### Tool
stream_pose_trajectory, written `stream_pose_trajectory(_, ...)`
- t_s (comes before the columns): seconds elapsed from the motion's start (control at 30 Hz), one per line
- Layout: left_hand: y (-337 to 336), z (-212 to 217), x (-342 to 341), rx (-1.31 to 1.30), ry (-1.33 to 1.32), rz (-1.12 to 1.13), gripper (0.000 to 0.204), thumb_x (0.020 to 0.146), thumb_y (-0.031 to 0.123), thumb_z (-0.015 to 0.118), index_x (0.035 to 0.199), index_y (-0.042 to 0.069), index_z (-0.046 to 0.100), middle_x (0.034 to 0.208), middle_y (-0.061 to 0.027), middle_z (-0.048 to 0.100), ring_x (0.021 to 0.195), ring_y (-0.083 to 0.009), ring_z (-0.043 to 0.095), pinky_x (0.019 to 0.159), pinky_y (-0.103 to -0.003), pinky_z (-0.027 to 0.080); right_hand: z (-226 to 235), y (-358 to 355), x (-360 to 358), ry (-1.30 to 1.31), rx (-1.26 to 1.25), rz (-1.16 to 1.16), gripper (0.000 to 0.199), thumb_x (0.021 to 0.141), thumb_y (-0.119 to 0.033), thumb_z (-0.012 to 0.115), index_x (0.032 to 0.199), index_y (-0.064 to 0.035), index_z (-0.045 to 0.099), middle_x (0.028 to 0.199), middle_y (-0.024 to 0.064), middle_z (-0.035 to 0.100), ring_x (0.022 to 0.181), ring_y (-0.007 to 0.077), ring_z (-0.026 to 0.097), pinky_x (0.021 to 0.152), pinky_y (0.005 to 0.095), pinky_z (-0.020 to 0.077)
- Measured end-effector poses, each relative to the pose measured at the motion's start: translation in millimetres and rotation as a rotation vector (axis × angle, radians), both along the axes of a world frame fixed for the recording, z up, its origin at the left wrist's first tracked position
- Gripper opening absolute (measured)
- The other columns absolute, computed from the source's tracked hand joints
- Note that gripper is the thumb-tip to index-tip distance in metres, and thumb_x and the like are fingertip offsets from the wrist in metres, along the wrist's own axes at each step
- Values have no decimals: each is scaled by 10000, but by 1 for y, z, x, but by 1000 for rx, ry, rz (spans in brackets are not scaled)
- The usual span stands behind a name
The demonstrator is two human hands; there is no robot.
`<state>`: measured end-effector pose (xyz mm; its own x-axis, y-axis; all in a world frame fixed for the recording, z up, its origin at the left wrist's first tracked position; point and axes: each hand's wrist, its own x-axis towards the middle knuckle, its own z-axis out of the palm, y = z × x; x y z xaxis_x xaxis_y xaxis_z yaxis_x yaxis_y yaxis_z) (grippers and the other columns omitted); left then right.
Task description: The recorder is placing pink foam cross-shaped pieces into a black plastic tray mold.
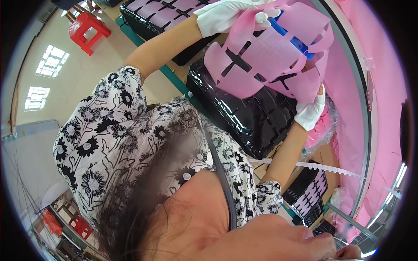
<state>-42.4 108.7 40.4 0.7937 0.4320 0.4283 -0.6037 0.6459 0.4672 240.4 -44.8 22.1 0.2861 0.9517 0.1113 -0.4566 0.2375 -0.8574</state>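
Note:
A thin, flexible pink sheet (278, 56) with cross-shaped slots is lifted and curled in front of me. My left hand (228, 17), in a white glove, is closed on its upper edge, with gloved fingertips showing over the sheet. My right hand (311, 114), also in a white glove, is closed at the sheet's lower right edge, its fingers partly hidden. Blue strips (300, 47) show through openings in the sheet; what they belong to is hidden. Just below the sheet lies a stack of glossy black moulded trays (248, 117).
Another black tray stack with pink sheeting (163, 11) stands at upper left. More black and pink trays (309, 191) lie at lower right, near a white toothed strip (333, 168). Pink material (348, 113) hangs along a curved rail at right. A red stool (88, 32) stands on the floor.

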Motion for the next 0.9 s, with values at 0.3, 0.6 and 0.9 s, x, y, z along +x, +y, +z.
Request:
stream_pose_trajectory(0.3, -5, -34, -15, 37, 232, 229, 280, 917, 195, 524, 1124, 11, 485, 905, -9, 519, 716, -86, 486, 706, -206, 424, 36, -75, -28, -893, -231, -659, 304, 933, -203, 455, 1094, 26, 573, 1072, 121, 569, 980, 186, 553, 831, 304, 469)
stream_pose_trajectory(0.6, -2, -58, -18, -7, 159, -8, 245, 903, 195, 540, 1084, 34, 507, 860, -14, 533, 722, -89, 513, 708, -260, 461, 40, -122, -77, -845, -148, -765, 235, 890, -122, 558, 1055, 40, 597, 949, 144, 636, 862, 184, 602, 748, 283, 491)
stream_pose_trajectory(0.9, 35, -157, -1, -770, 9, -320, 477, 945, 362, 345, 1260, 18, 443, 1215, -95, 523, 1124, -239, 467, 1023, -332, 321, -60, -64, -1, -702, -583, -557, 210, 789, -82, 621, 969, 23, 602, 704, 45, 579, 514, 101, 490, 459, 232, 406)
